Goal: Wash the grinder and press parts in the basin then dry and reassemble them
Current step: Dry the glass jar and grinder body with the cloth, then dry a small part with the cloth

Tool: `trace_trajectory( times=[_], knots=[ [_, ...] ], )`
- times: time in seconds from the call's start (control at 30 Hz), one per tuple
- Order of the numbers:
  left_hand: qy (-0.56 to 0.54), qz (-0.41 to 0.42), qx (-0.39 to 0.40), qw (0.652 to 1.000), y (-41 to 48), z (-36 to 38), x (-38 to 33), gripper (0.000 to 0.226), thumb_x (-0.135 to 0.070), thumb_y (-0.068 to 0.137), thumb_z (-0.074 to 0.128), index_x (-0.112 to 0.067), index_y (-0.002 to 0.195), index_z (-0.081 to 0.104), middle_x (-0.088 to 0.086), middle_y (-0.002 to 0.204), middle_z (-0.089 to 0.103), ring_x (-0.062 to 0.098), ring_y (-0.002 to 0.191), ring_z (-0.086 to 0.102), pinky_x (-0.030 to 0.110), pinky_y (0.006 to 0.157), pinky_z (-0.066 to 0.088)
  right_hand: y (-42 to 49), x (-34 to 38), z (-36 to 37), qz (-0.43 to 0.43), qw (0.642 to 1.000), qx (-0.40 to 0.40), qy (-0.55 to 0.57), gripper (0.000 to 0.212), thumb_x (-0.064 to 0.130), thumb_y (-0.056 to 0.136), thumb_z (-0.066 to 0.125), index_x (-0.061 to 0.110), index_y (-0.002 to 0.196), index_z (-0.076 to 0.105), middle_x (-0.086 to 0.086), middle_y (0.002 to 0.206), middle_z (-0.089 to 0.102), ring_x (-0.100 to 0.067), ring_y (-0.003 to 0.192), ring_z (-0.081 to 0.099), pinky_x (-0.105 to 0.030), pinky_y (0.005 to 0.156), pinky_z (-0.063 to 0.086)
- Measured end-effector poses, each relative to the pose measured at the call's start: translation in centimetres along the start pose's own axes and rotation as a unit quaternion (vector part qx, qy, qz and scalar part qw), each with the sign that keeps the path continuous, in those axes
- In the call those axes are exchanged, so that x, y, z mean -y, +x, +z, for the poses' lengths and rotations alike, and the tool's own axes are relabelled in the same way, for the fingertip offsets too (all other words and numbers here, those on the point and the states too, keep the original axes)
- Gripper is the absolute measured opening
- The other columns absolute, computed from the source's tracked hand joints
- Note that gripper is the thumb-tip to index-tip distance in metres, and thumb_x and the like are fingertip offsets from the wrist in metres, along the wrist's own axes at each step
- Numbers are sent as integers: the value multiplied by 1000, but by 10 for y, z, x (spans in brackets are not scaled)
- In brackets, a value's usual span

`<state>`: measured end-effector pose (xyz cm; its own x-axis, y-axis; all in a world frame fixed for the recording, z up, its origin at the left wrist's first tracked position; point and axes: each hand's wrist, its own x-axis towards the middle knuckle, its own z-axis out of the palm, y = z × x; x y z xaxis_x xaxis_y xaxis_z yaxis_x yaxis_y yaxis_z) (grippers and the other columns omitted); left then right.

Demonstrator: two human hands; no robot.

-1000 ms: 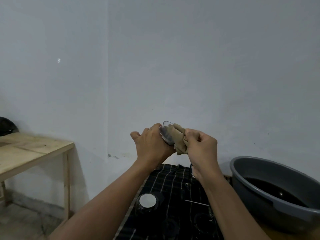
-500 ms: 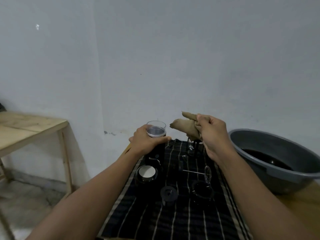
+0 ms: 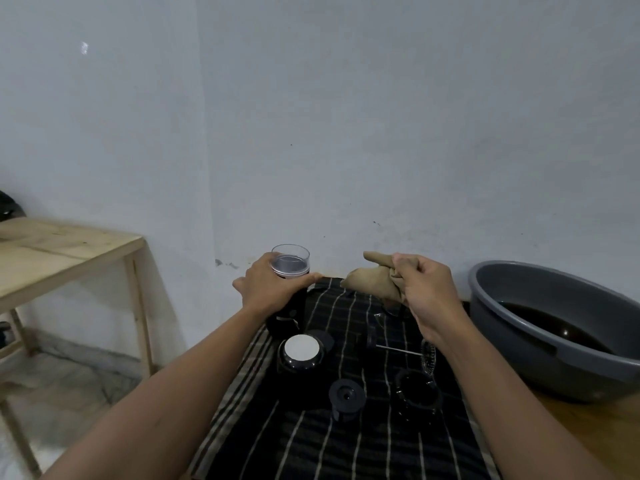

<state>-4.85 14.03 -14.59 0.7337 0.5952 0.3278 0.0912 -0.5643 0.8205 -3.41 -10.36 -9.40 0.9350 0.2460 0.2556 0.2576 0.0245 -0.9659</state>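
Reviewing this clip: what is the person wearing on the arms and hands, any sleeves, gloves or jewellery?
Nothing shows. The left hand and right hand are gloveless, with no rings visible. The left forearm and right forearm are bare down to the frame edge: no sleeves, watch or wristbands in view.

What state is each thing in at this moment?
Left hand, grips the grinder.
Right hand, holds the cloth.
Grinder, upright on the towel, clear cup on top.
Cloth, bunched, above the towel.
Basin, holds dark water.
Towel, spread flat.
Plunger, lying flat on the towel.
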Motion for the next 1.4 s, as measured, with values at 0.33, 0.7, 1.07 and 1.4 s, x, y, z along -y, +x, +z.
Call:
trace_trajectory(
  times=[0.33,0.7,1.07,1.4],
  knots=[
    [-36,-15,42,998,-9,-14,13,101,-84,43,79,-34,129,60,-14,128,65,17,127,57,50,114,32,3,-12,12,12,1000,7,14,37,22,108,45,16,72,48,10,109,78,-22,124,62,-55,109,46],
    [231,303,284,880,-26,11,-87,8,-21,94,60,-18,100,65,-1,91,65,25,90,64,39,78,54,7,-7,-17,-43,995,-90,12,34,20,107,47,12,74,48,13,104,78,-14,121,64,-45,107,50],
    [597,212,450,630,-33,54,-94,74,-35,87,82,1,143,49,9,136,65,29,129,61,38,90,52,-1,-11,-42,-43,994,-102,-4,30,19,105,52,12,77,61,3,108,78,-6,109,68,-25,86,54],
    [488,235,410,734,-16,55,-83,46,-30,73,92,-8,110,73,9,107,72,29,95,70,37,77,60,3,-15,-41,-65,992,-106,-13,28,23,104,52,12,82,64,4,117,75,-4,116,65,-31,94,56]
  ],
)
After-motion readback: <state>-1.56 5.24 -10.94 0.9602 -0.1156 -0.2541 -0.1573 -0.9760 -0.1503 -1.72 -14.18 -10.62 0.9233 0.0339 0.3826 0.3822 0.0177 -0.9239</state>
